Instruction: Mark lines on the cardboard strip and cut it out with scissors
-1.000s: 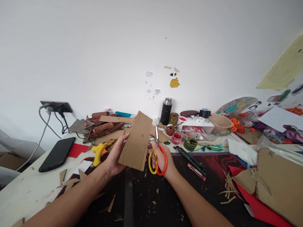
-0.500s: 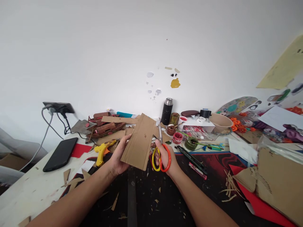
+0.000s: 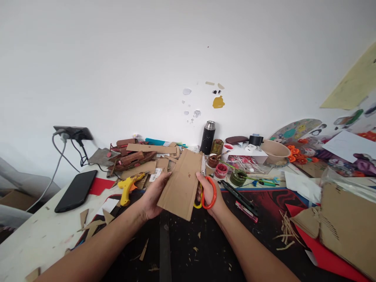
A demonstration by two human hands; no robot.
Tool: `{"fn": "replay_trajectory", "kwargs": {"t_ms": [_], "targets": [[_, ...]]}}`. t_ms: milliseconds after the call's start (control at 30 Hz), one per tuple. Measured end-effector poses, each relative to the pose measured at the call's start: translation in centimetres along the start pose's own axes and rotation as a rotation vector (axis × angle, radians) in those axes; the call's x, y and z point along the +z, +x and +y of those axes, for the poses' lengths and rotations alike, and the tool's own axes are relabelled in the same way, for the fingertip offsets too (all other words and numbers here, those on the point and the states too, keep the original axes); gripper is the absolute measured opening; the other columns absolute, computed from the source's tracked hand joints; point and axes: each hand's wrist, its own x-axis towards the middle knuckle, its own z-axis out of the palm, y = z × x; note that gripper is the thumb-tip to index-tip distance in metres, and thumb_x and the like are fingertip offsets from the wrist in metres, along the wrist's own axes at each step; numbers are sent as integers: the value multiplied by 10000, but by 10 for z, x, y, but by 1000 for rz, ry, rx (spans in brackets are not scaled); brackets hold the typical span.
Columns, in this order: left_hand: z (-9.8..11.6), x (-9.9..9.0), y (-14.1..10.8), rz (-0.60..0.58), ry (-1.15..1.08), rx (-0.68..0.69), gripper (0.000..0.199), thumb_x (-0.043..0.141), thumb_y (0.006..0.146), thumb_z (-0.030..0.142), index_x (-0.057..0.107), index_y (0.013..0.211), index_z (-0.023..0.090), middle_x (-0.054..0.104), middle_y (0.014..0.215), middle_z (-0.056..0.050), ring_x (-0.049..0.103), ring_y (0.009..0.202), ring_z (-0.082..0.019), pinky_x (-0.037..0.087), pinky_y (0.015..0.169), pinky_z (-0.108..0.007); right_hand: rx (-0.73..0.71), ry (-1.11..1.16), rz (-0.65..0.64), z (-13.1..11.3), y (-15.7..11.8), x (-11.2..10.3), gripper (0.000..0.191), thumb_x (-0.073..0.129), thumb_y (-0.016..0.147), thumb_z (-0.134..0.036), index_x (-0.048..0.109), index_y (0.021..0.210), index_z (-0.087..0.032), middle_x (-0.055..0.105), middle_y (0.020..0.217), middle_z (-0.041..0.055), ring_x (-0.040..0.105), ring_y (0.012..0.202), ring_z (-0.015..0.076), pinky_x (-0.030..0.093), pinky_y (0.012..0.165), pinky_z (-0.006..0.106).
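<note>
A tilted rectangular piece of cardboard (image 3: 181, 186) is held up over the dark mat by my left hand (image 3: 154, 194), which grips its left edge. My right hand (image 3: 212, 192) is closed on scissors (image 3: 210, 197) with one orange and one yellow handle loop. The scissors' blades point away from me, beside the cardboard's right edge; part of the yellow loop is hidden behind the cardboard. Below lies a long flat dark strip, like a ruler (image 3: 165, 246), on the mat (image 3: 199, 250) among small cardboard scraps.
At left are a yellow glue gun (image 3: 127, 190), a black phone (image 3: 75, 191) and brown cardboard boat models (image 3: 132, 158). Behind stand a black flask (image 3: 208, 137) and paint jars (image 3: 221, 170). Black cutters (image 3: 239, 197) and a large cardboard sheet (image 3: 346, 223) lie to the right.
The cardboard has shifted right and slightly toward me. My right hand and the scissors have moved a little right, and the cardboard now covers more of the yellow loop.
</note>
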Motion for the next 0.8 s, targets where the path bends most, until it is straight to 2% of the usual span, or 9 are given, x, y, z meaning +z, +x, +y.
{"fn": "replay_trajectory", "kwargs": {"t_ms": [100,167,300,467,667,800], "targets": [[-2,1,4,50,68,-60,533,559,1036,476,687,1377,86,846,951,-176,839,862,-341,651,758,-411,14,4,22,0,-1,0,664,889,659,-763,507,555,-230,481,429,-49,460,326,106,372,327,224],[-1,2,5,65,87,-52,535,550,1051,480,693,1376,80,849,979,-190,841,898,-347,657,799,-425,14,-1,20,1,-1,0,651,887,671,-747,507,559,-231,478,427,-51,460,328,107,379,331,224],[1,2,4,79,107,62,441,629,1036,432,731,1329,119,856,1083,-190,838,1004,-344,657,921,-443,4,5,22,1,0,1,645,890,671,-742,511,570,-230,476,426,-58,437,322,97,371,327,218],[2,0,6,115,147,176,327,785,942,264,766,1244,138,859,1118,-187,843,981,-327,671,887,-422,-5,3,30,-1,2,0,655,887,655,-764,512,582,-232,473,427,-64,425,322,92,374,327,215],[4,-3,6,97,164,205,247,812,948,325,797,1111,139,861,1082,-200,844,994,-341,681,893,-438,-12,-21,21,-2,0,-1,623,871,690,-734,517,583,-232,489,429,-52,446,317,100,363,329,222],[6,-6,6,85,177,234,259,845,931,344,798,1101,154,864,1056,-185,844,998,-333,679,886,-417,-18,-42,8,-2,-2,0,602,844,737,-700,504,564,-234,481,429,-48,463,316,107,358,328,226]]}}
